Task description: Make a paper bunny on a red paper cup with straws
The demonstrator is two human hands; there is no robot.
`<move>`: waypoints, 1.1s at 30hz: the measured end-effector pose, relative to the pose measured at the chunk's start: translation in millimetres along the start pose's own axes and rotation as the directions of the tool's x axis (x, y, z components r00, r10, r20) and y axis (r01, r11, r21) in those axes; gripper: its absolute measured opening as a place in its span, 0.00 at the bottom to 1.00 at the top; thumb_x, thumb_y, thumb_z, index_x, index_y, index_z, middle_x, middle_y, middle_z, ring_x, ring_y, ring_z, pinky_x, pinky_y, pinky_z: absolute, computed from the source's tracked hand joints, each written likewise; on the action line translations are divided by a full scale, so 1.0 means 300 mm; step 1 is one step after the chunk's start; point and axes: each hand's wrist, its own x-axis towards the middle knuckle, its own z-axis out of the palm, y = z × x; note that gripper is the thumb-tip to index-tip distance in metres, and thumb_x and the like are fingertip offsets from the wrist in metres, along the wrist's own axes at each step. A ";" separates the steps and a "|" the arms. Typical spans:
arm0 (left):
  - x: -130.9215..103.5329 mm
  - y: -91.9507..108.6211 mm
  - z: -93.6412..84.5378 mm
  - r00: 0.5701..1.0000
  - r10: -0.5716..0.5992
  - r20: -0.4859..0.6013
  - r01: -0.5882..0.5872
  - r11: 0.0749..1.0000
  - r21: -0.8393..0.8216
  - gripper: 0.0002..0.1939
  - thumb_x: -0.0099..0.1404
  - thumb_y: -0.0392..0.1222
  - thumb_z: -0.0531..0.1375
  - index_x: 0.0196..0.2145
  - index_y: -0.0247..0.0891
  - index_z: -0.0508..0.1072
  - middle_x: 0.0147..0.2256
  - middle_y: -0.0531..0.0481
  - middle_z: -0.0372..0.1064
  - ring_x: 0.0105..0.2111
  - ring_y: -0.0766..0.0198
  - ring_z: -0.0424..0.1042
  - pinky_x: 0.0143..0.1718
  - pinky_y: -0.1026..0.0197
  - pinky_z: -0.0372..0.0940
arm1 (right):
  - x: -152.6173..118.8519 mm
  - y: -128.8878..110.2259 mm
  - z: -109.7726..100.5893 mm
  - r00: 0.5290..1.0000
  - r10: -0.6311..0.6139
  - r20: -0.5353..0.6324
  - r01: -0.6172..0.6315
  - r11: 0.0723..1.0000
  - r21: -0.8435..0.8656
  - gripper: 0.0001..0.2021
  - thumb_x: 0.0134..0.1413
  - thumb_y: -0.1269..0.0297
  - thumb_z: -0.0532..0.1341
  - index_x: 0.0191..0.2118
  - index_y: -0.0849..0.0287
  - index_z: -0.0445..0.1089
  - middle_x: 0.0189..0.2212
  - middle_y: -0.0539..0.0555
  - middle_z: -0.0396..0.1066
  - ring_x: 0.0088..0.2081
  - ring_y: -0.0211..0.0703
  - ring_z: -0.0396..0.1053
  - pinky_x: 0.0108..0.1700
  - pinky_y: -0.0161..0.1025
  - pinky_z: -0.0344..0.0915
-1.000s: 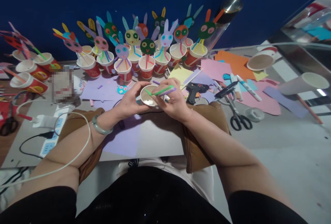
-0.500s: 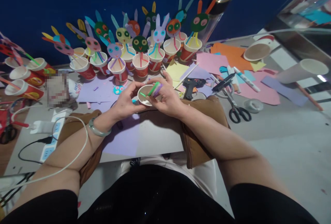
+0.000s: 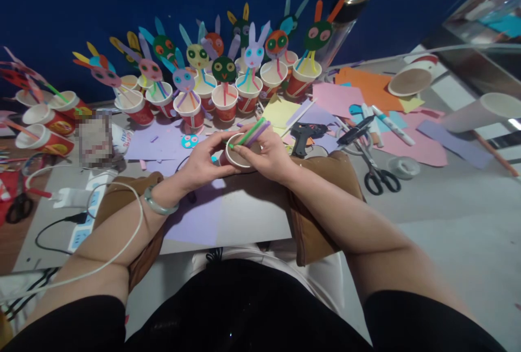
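Observation:
Both my hands are around a paper cup [image 3: 233, 155] with a white rim and a reddish side. My left hand [image 3: 203, 162] grips the cup from its left side, thumb low and fingers behind. My right hand [image 3: 271, 154] holds a green straw [image 3: 249, 133] and a purple straw [image 3: 259, 132] at a slant over the cup's mouth, thumb near their lower ends. Some of my right fingers are hidden behind the straws and cup. Just behind my left hand lies a blue paper face [image 3: 189, 141] with round eyes.
Red cups with paper rabbit heads [image 3: 224, 101] stand in rows at the back. A black glue gun [image 3: 303, 136], scissors [image 3: 378, 176], tape roll [image 3: 404, 167], markers [image 3: 393, 127] and coloured papers lie right. A power strip [image 3: 83, 227] and white cable are left.
The straws have swung from pointing down into the cup to lying more slanted across its mouth. My hands and the cup appear slightly further right, as does the whole scene.

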 end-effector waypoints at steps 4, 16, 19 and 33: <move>0.007 0.021 -0.018 0.997 -0.079 0.012 0.080 0.991 -0.106 0.35 0.55 0.46 0.74 0.57 0.37 0.70 0.56 0.38 0.73 0.54 0.52 0.76 0.56 0.54 0.71 | 0.004 -0.007 -0.002 0.996 0.084 -0.028 -0.081 0.991 0.111 0.10 0.60 0.55 0.65 0.38 0.57 0.76 0.39 0.56 0.76 0.47 0.51 0.73 0.63 0.58 0.63; 0.030 0.050 -0.025 0.936 -0.322 -0.144 0.299 0.940 -0.164 0.20 0.57 0.54 0.71 0.36 0.35 0.76 0.34 0.48 0.77 0.34 0.64 0.75 0.38 0.61 0.70 | 0.022 -0.025 -0.012 0.980 0.192 0.058 -0.200 0.922 0.332 0.17 0.57 0.48 0.67 0.36 0.59 0.79 0.36 0.55 0.79 0.41 0.46 0.75 0.49 0.44 0.72; 0.031 0.060 -0.028 0.920 -0.373 -0.121 0.344 0.915 -0.210 0.19 0.56 0.53 0.72 0.35 0.36 0.74 0.31 0.51 0.74 0.29 0.67 0.71 0.32 0.64 0.68 | 0.017 -0.018 -0.006 0.976 0.218 0.026 -0.216 0.930 0.298 0.17 0.55 0.48 0.69 0.36 0.59 0.80 0.38 0.56 0.80 0.41 0.47 0.75 0.49 0.45 0.72; 0.034 0.075 -0.046 0.891 -0.446 -0.088 0.416 0.878 -0.238 0.10 0.60 0.43 0.66 0.34 0.38 0.68 0.21 0.56 0.66 0.18 0.70 0.66 0.19 0.68 0.59 | 0.027 -0.010 -0.018 0.975 0.213 0.057 -0.220 0.949 0.224 0.18 0.58 0.47 0.66 0.37 0.59 0.81 0.36 0.54 0.80 0.39 0.46 0.75 0.46 0.43 0.70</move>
